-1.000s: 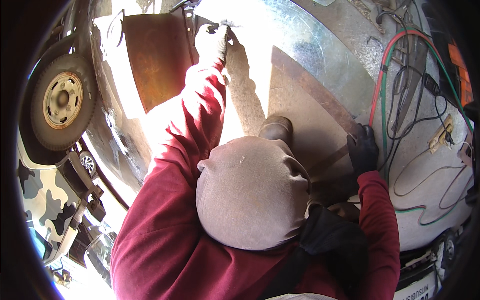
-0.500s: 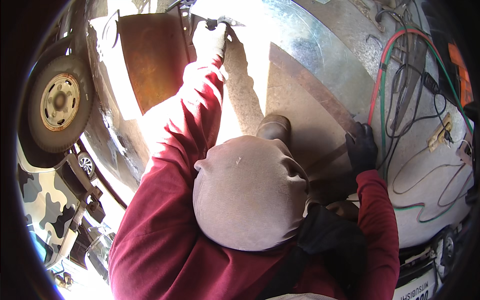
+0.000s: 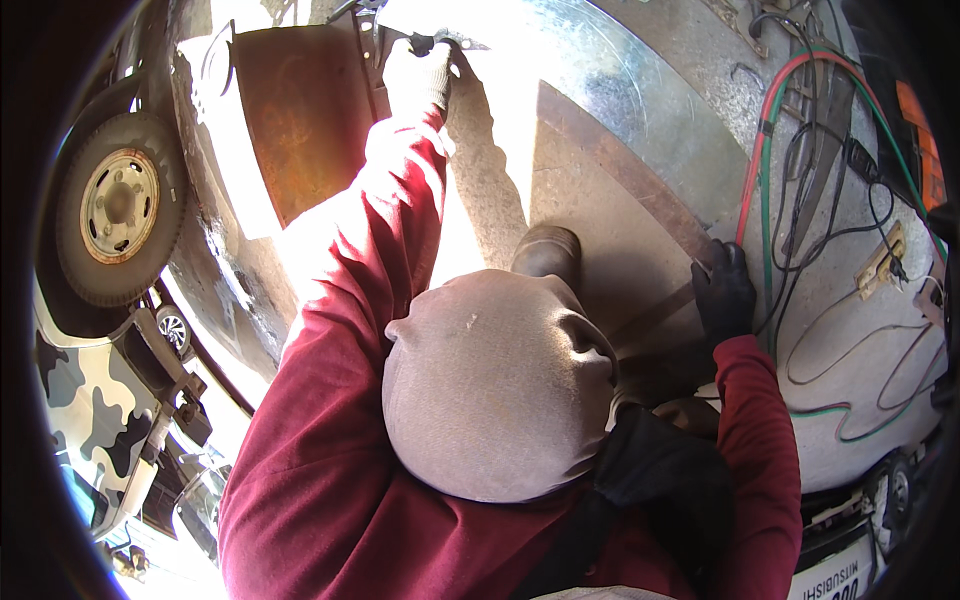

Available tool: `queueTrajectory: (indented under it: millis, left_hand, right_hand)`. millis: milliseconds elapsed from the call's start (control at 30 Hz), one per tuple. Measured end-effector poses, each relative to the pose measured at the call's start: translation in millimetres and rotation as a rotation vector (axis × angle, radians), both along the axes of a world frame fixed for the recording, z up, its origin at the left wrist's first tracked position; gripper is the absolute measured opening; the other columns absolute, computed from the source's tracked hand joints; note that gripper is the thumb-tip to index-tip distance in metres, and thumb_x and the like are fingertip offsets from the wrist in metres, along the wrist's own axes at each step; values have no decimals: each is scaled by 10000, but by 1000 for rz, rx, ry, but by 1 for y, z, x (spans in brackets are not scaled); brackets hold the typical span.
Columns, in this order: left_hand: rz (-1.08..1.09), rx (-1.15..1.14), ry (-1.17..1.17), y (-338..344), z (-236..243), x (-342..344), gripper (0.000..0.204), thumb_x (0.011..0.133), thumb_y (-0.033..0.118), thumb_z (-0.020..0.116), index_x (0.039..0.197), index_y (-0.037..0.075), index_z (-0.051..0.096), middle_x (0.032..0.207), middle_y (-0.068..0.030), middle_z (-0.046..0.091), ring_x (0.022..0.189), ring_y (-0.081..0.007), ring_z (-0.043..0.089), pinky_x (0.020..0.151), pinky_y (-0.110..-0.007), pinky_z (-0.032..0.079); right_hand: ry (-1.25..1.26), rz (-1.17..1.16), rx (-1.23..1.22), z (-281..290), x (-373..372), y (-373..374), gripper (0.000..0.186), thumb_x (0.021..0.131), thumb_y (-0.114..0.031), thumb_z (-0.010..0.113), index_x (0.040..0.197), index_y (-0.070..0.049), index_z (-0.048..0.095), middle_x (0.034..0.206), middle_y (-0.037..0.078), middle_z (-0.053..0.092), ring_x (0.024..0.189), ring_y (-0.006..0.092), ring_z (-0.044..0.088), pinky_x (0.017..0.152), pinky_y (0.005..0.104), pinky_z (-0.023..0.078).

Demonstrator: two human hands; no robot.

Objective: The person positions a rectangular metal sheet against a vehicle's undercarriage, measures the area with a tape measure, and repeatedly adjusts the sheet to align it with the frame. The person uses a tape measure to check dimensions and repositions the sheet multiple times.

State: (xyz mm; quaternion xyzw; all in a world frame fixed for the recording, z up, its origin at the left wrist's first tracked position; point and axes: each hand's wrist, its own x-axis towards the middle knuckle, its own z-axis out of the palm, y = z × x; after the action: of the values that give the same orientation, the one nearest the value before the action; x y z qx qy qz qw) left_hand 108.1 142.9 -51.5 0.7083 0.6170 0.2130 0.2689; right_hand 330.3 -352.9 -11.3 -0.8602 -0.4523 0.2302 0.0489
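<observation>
In bright sun at the top, my left hand (image 3: 420, 78), in a glove that looks pale, is closed with its fingers bent around something dark; glare hides what it is. A dark pointed metal end (image 3: 467, 43) sticks out beside those fingers. My right hand (image 3: 724, 290), in a black glove, closes on the lower right end of a long brown flat metal strip (image 3: 630, 170). This strip runs diagonally up toward the glare, along the edge of a shiny sheet of metal (image 3: 660, 120). Whether it reaches my left hand cannot be made out.
Left of my left arm lies a rusty curved metal plate (image 3: 300, 120). Red and green hoses (image 3: 768, 150) and black cables (image 3: 800, 240) tangle at the right. My boot (image 3: 548, 255) stands between my arms. A vehicle wheel (image 3: 120, 205) is at the far left.
</observation>
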Motion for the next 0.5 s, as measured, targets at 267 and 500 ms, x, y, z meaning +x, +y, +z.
queueTrajectory:
  millis: [267, 500]
  left_hand:
    - [8, 11, 37, -2, 1, 3, 386, 880, 296, 801, 1072, -34, 746, 994, -225, 795, 933, -344, 777, 888, -426, 588]
    - [-112, 101, 251, 13, -8, -7, 469, 822, 447, 835, 1000, 16, 788, 938, -169, 805, 888, -330, 775, 872, -430, 592]
  right_hand:
    - [-31, 34, -52, 0, 0, 2, 523, 928, -265, 795, 1379, -81, 604, 1307, 137, 599, 1142, 350, 693, 906, 450, 610]
    - [-64, 60, 43, -2, 1, -2, 448, 945, -277, 769, 1312, -83, 602, 1260, 142, 599, 1083, 359, 700, 890, 455, 607]
